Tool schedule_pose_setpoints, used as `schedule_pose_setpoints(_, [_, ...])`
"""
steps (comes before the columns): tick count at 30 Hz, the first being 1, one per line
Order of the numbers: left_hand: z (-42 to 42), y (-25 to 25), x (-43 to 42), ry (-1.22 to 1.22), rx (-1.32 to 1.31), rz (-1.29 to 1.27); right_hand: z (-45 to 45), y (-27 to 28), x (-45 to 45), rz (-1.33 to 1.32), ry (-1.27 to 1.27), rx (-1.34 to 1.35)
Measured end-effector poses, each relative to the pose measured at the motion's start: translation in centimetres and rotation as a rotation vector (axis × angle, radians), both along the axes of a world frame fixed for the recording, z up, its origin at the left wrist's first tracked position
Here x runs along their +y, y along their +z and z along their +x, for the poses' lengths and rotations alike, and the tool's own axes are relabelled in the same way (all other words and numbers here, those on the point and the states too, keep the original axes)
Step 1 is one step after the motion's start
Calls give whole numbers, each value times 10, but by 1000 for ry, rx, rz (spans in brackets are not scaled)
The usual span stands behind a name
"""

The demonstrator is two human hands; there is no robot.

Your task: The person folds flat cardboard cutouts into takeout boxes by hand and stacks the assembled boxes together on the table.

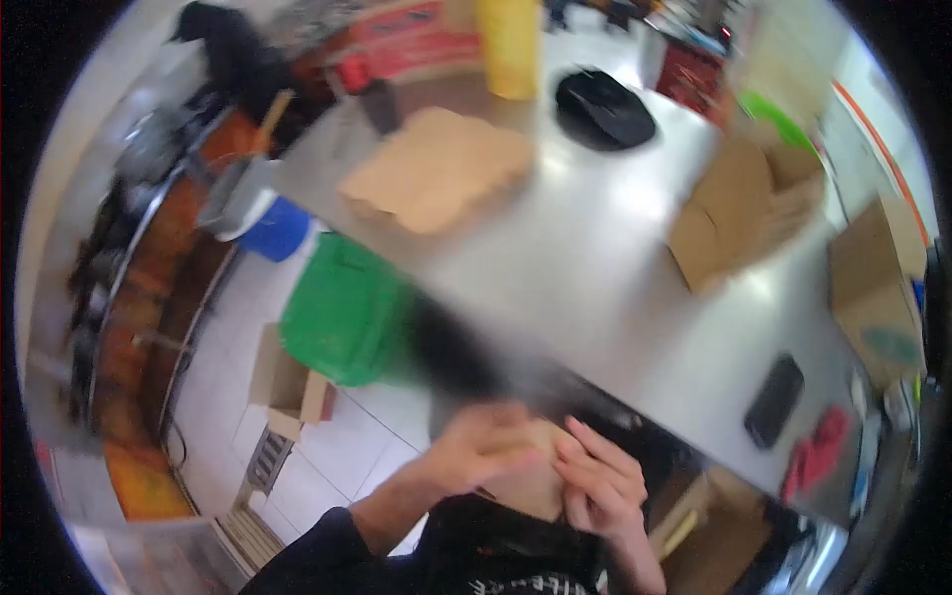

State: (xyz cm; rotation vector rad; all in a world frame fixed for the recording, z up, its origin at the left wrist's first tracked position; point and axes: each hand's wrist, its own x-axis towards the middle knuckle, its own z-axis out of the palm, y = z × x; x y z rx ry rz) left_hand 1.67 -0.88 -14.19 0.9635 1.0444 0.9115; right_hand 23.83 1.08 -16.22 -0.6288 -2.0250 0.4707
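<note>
Flat tan cardboard-like piece (529, 489), slanted, partly covered, between left hand (481, 451) and right hand (603, 481)

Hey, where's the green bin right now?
In the head view, the green bin is on the tiled floor left of the metal table, between the blue bucket beyond it and a small open cardboard box nearer the person.

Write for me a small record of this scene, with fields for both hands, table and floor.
left hand: blurred left hand at left side of a flat, light-brown paper or cardboard piece; grip unclear
right hand: right hand holds the piece's right side
table: grey metal table
on table: black rounded object, perhaps a cap; black oblong object, perhaps a phone; crumpled red cloth-like item
floor: green plastic bin; open brown cardboard box
</note>
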Motion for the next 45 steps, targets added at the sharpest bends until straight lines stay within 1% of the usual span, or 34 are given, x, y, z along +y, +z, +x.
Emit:
schedule_pose_setpoints(1, [6,11,2,41,-32,-11,3,1,3,-35,-71,-25])
schedule_pose_setpoints(2, [13,9,4,-20,-42,-32,3,1,9,9,-66,-34])
schedule_pose_setpoints(4, [22,8,4,219,-42,6,4,-9,0,46,-97,-41])
schedule_pose_setpoints(5, [27,8,12,337,-53,40,1,-20,0,5,-68,45])
schedule_pose_setpoints(6, [24,0,15,310,-47,57,0,-34,-2,-34,-29,135])
schedule_pose_setpoints(7, [13,-10,17,323,36,155,1,-51,-11,-165,11,213])
schedule_pose_setpoints(9, [5,-12,19,337,131,267,-3,-43,-13,-86,-93,201])
schedule_pose_setpoints(10, [5,-12,18,265,299,304,-4,-36,-13,-30,-186,176])
schedule_pose_setpoints(11, [4,-10,16,192,466,334,-8,-25,-13,3,-302,21])
schedule_pose_setpoints(12, [12,-1,15,184,477,329,-9,-27,-8,-5,-307,32])
schedule_pose_setpoints(14, [32,27,10,-251,596,353,-6,-44,0,-18,-231,-86])
schedule_pose_setpoints(15, [33,42,13,-269,598,367,-5,-50,2,-123,-195,-9])
schedule_pose_setpoints(16, [32,57,19,-259,553,610,1,-47,2,-111,-218,-5])
schedule_pose_setpoints(17, [27,66,23,-249,495,843,8,-32,0,-334,-218,126])
schedule_pose_setpoints(18, [-4,50,22,-151,345,955,13,-22,-1,-555,-214,261])
schedule_pose_setpoints(19, [-35,33,21,-62,205,1075,17,-18,4,-647,-107,384])
schedule_pose_setpoints(20, [-29,39,29,-6,159,1121,21,-19,5,-631,-129,394])
schedule_pose_setpoints(21, [-23,45,37,50,116,1168,25,-23,6,-737,21,557])
schedule_pose_setpoints(22, [-6,47,41,-24,313,959,27,-24,7,-837,184,716])
schedule_pose_setpoints(24, [21,38,43,-89,505,756,29,-18,4,-829,192,670])
schedule_pose_setpoints(26, [23,-6,45,-234,81,360,37,-5,4,-812,199,627])
schedule_pose_setpoints(28, [26,-11,52,-238,15,323,55,10,-3,-606,28,160])
schedule_pose_setpoints(29, [29,-14,52,-213,-65,269,54,13,0,-388,-43,19])
schedule_pose_setpoints(30, [33,-17,49,-218,-79,273,58,18,-4,-385,-52,7])
schedule_pose_setpoints(32, [38,-22,45,-157,-315,183,66,32,-12,-488,-53,91])
schedule_pose_setpoints(33, [32,-29,43,-162,-329,196,72,22,-5,-498,65,305])
schedule_pose_setpoints(34, [19,-40,40,-226,-362,130,75,19,-3,-487,62,291])
schedule_pose_setpoints(36, [7,-51,40,-289,-402,73,78,25,3,-524,130,570])
schedule_pose_setpoints(37, [5,-54,41,-398,-404,122,86,40,6,-419,40,344])
schedule_pose_setpoints(38, [6,-53,43,-505,-407,174,90,51,11,-410,42,332])
schedule_pose_setpoints(40, [8,-51,51,-596,-424,210,96,70,18,-241,132,90])
schedule_pose_setpoints(42, [17,-44,59,-596,-464,166,102,94,15,-230,113,53])
schedule_pose_setpoints(44, [30,-33,69,-546,-539,93,105,119,13,-74,-8,-54])
schedule_pose_setpoints(45, [36,-28,72,-509,-581,53,107,125,18,-72,0,-76])
